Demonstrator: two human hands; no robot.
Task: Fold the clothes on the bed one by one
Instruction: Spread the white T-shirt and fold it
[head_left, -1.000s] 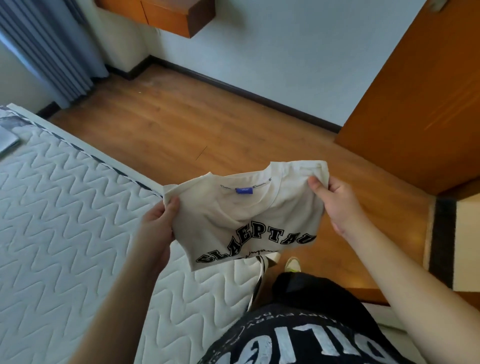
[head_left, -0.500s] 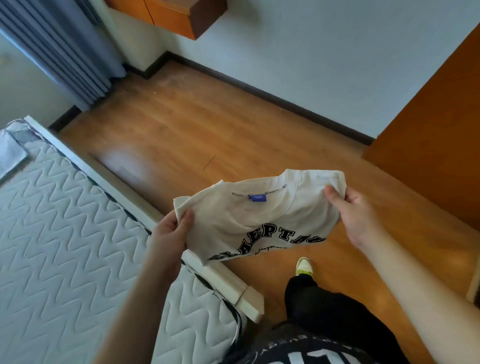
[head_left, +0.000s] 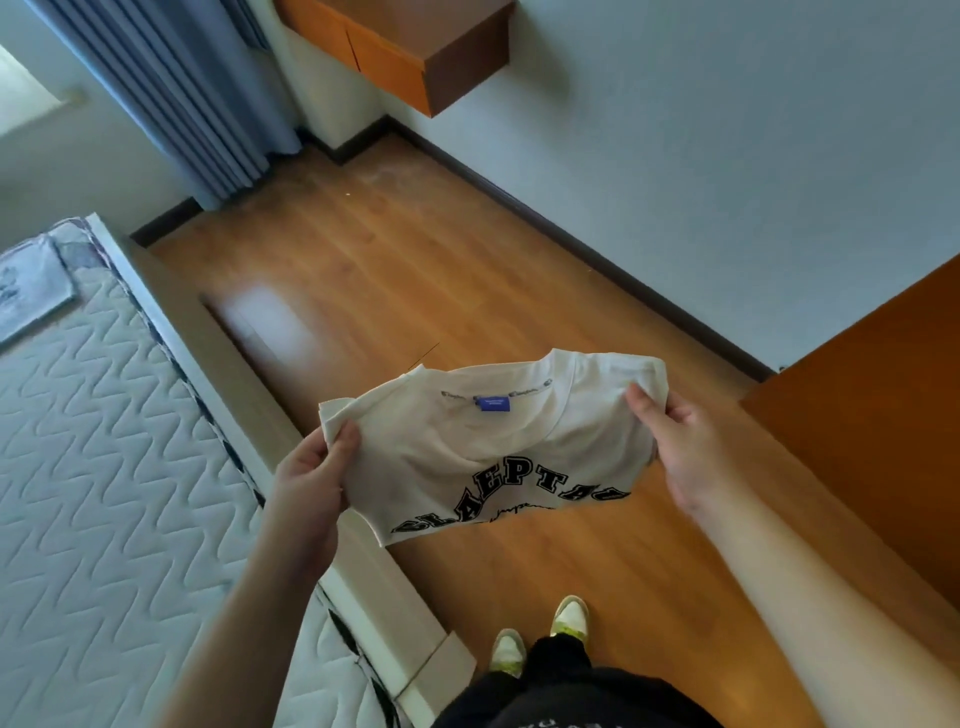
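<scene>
Basically, wood floor (head_left: 415, 291) was open ahead; bed (head_left: 104, 493) edge ran along the left. Folded cream T-shirt (head_left: 498, 447) hung in the air over the floor, long axis left-right, collar away (blue tag up). Left hand (head_left: 311, 478) and right hand (head_left: 680, 447) each pinched an end.
</scene>
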